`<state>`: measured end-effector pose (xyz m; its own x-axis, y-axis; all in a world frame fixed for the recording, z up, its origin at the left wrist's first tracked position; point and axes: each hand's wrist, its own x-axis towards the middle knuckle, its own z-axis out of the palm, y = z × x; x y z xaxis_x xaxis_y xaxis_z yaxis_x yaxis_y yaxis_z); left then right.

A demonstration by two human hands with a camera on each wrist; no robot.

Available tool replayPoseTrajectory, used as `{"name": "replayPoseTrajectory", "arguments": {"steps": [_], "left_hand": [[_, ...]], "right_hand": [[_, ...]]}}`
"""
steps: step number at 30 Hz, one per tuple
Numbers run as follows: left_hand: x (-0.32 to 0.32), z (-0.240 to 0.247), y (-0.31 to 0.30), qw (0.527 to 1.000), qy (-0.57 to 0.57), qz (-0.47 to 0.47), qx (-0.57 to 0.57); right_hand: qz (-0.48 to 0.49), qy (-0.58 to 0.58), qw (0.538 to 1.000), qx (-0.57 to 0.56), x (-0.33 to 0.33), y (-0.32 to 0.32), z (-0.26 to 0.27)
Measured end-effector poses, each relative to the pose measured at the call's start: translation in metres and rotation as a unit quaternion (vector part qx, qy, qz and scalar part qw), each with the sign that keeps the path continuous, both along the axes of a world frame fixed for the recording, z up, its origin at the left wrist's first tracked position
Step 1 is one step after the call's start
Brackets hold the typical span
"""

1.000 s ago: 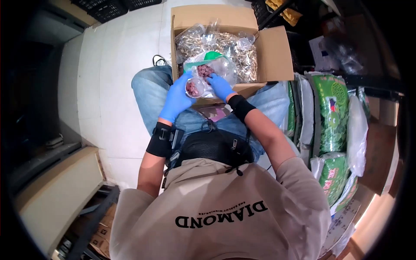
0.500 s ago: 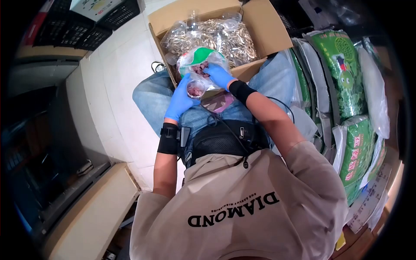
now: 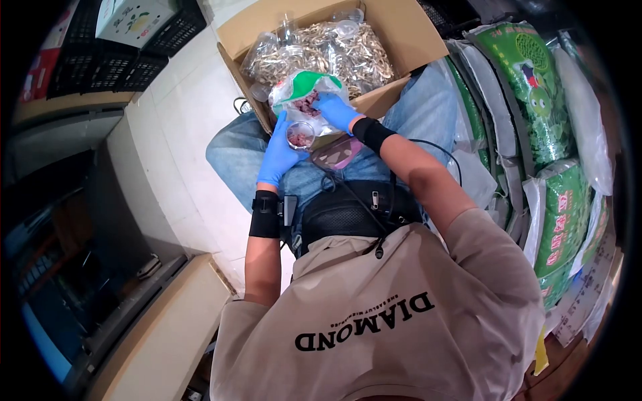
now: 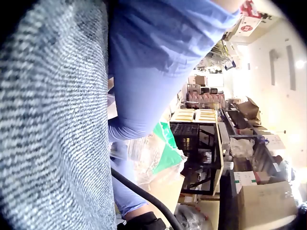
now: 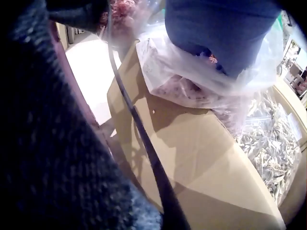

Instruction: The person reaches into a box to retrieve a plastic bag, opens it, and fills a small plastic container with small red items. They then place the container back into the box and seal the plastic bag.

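My blue-gloved left hand (image 3: 279,158) grips a clear plastic cup (image 3: 300,136) by its side, its mouth tilted up; dark red dried pieces lie inside. Just beyond it, an opened clear bag with a green patch (image 3: 307,81) leans on the carton's near side. More of the dark red pieces (image 3: 306,103) show in the bag's mouth. My right hand (image 3: 336,111), gloved in blue too, reaches into that bag, its fingers among the pieces. In the right wrist view, bag film covers the fingertips and a reddish bit shows by them; I cannot tell how tightly they close.
An open carton (image 3: 418,57) stands between my knees, filled with bags of pale dried strips (image 3: 364,57) and a few clear cups (image 3: 287,30). Green printed sacks (image 3: 535,100) stand at the right. Black crates (image 3: 180,27) sit at the far left, and a black cord (image 5: 144,129) hangs near my right wrist.
My right hand has gone deeper into the bag's mouth. The left hand keeps the cup close below the bag. The head view has shifted, bringing the crates at upper left more into sight.
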<state>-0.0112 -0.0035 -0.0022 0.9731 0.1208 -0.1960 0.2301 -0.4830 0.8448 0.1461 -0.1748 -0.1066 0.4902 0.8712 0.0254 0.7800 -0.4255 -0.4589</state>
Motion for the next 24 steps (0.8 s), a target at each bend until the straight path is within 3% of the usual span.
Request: {"name": "replayPoseTrajectory", "arguments": {"steps": [3, 4, 5, 8, 9, 12, 13, 14, 16, 19, 20, 22, 24], "left_hand": [[0.001, -0.003, 0.000, 1.000, -0.008, 0.005, -0.013], [0.001, 0.000, -0.001, 1.000, 0.002, 0.006, -0.015], [0.001, 0.004, -0.001, 1.000, 0.011, 0.007, -0.017], [0.001, 0.007, -0.001, 0.999, -0.015, -0.019, 0.047], [0.001, 0.005, -0.002, 0.999, -0.016, -0.018, 0.048], [0.000, -0.002, 0.001, 0.999, -0.021, 0.003, 0.047], [0.000, -0.004, 0.002, 0.999, -0.017, 0.000, 0.049], [0.000, -0.006, 0.002, 0.999, -0.012, -0.003, 0.051], [0.000, -0.003, 0.001, 0.999, -0.007, -0.002, 0.054], [0.001, 0.000, 0.000, 0.999, 0.005, 0.005, 0.044], [0.000, 0.000, 0.000, 0.999, 0.013, 0.010, 0.032], [-0.001, -0.003, 0.001, 0.999, -0.006, 0.009, 0.053], [-0.001, -0.005, 0.001, 0.997, -0.025, 0.004, 0.072]], "right_hand": [[-0.026, 0.057, 0.998, -0.006, -0.001, -0.001, 0.017], [-0.076, 0.217, 0.965, 0.125, -0.004, -0.003, 0.008], [-0.121, 0.366, 0.888, 0.250, -0.006, -0.003, -0.001], [-0.123, 0.284, 0.924, 0.226, 0.006, -0.002, -0.037], [-0.109, 0.215, 0.952, 0.188, 0.009, -0.006, -0.016], [-0.191, 0.267, 0.934, 0.138, 0.011, -0.009, 0.050], [-0.141, 0.220, 0.938, 0.227, 0.013, -0.008, 0.033], [-0.138, 0.220, 0.939, 0.227, 0.017, -0.008, 0.030], [-0.140, 0.357, 0.894, 0.231, 0.022, -0.007, 0.038], [-0.093, 0.414, 0.895, 0.140, 0.020, -0.009, 0.066], [-0.091, 0.414, 0.895, 0.139, 0.015, -0.008, 0.076], [0.044, 0.483, 0.851, 0.201, 0.002, -0.002, 0.093], [0.058, 0.474, 0.866, 0.149, -0.010, 0.001, 0.110]]}}
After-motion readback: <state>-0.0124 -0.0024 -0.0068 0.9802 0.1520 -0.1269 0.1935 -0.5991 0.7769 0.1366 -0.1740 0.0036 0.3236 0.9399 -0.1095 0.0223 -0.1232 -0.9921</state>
